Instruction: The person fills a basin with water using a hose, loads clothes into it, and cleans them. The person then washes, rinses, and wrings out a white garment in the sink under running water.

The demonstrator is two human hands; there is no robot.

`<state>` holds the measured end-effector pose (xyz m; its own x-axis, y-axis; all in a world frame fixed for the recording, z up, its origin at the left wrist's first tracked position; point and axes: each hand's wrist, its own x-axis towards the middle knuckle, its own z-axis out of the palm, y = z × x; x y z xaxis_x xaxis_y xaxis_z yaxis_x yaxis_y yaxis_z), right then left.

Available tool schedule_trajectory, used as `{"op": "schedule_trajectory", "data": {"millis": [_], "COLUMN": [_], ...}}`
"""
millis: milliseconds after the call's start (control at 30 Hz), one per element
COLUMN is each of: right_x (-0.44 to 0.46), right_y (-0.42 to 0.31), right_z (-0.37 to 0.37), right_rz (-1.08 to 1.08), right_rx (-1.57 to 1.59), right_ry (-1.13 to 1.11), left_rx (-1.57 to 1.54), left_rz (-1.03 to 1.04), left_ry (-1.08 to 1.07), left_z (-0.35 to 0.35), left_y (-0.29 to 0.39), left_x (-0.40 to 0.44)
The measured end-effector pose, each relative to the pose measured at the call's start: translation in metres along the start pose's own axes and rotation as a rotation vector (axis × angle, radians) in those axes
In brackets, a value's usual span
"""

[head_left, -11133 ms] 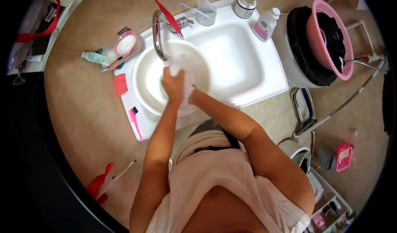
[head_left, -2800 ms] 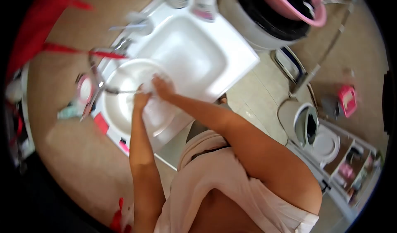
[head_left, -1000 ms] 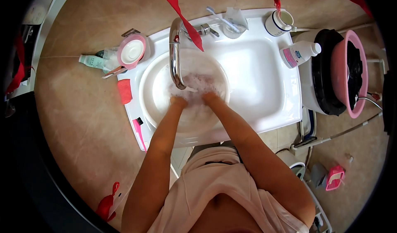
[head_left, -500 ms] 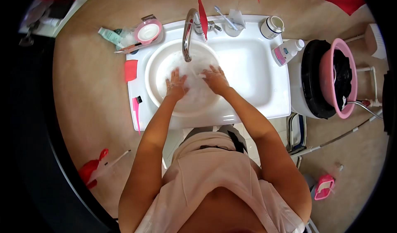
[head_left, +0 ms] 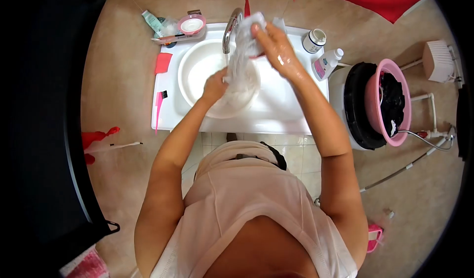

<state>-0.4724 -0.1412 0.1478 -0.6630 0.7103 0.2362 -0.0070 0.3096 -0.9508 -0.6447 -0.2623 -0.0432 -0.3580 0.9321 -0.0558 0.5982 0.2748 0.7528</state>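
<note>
A wet, whitish, partly see-through cloth (head_left: 239,70) is stretched in front of the tap and hangs over the round white basin (head_left: 184,88). My right hand (head_left: 277,50), wet and shiny, grips its bunched upper end, raised beside the tap. Lower down, my left hand (head_left: 215,87) is closed on the cloth's left edge, above the basin. The curved metal tap (head_left: 228,33) is partly covered by the cloth, and a thin stream of water shows under its spout. The basin stands in the white sink (head_left: 286,98).
Left on the sink rim are a pink-handled tint brush (head_left: 159,109), a red cloth piece (head_left: 163,63) and a pink soap dish (head_left: 192,24). A white jar (head_left: 314,41) and white bottle (head_left: 328,64) stand right. Beyond them, a pink basin (head_left: 390,102) leans on a black-lidded bin (head_left: 356,105).
Both hands were spread in the basin's soapy water. They have risen out with the cloth, the right hand higher, up by the tap. The camera view has shifted slightly.
</note>
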Motion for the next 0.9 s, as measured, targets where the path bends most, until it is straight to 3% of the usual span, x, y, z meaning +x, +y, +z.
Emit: {"op": "schedule_trajectory", "data": {"millis": [67, 133, 233, 333, 367, 467, 533, 567, 600, 667, 767, 867, 900], "right_x": [0.008, 0.007, 0.005, -0.006, -0.014, -0.032, -0.049, -0.059, -0.071, -0.097, -0.121, -0.089, -0.079], "right_y": [-0.036, -0.063, -0.081, -0.052, -0.042, 0.042, 0.107, 0.142, 0.168, 0.191, 0.195, 0.193, 0.173], "right_z": [-0.015, -0.024, -0.03, -0.018, -0.011, 0.011, 0.026, 0.033, 0.041, 0.061, 0.08, 0.063, 0.056], "right_rz": [-0.006, -0.036, -0.097, -0.012, 0.048, 0.244, 0.102, 0.131, 0.138, 0.217, 0.275, 0.326, 0.14], "right_rx": [0.17, 0.269, 0.291, 0.28, 0.36, 0.409, 0.017, -0.131, -0.242, -0.389, -0.195, -0.186, -0.308], "right_ry": [0.012, 0.005, -0.026, -0.09, -0.136, -0.224, -0.24, -0.262, -0.281, -0.305, -0.104, -0.127, -0.021], "left_rx": [0.063, 0.11, -0.011, -0.135, -0.03, -0.134, -0.229, -0.274, -0.213, -0.068, 0.21, -0.164, -0.661], "left_rz": [-0.058, 0.085, 0.12, -0.136, -0.185, -0.254, -0.367, -0.464, -0.427, -0.319, -0.145, -0.289, -0.316], "left_ry": [0.117, 0.311, 0.482, 0.337, 0.311, 0.203, 0.171, 0.132, 0.136, 0.109, 0.092, 0.161, 0.156], "left_z": [-0.033, -0.054, -0.078, -0.079, -0.07, -0.025, 0.008, 0.008, 0.027, 0.034, 0.035, 0.019, 0.013], "left_y": [0.044, 0.06, 0.084, 0.077, 0.065, 0.021, -0.007, 0.016, -0.008, 0.017, 0.04, 0.044, 0.049], "left_x": [-0.007, -0.008, -0.014, -0.014, -0.011, -0.014, -0.024, -0.04, -0.039, -0.051, -0.051, -0.049, -0.052]}}
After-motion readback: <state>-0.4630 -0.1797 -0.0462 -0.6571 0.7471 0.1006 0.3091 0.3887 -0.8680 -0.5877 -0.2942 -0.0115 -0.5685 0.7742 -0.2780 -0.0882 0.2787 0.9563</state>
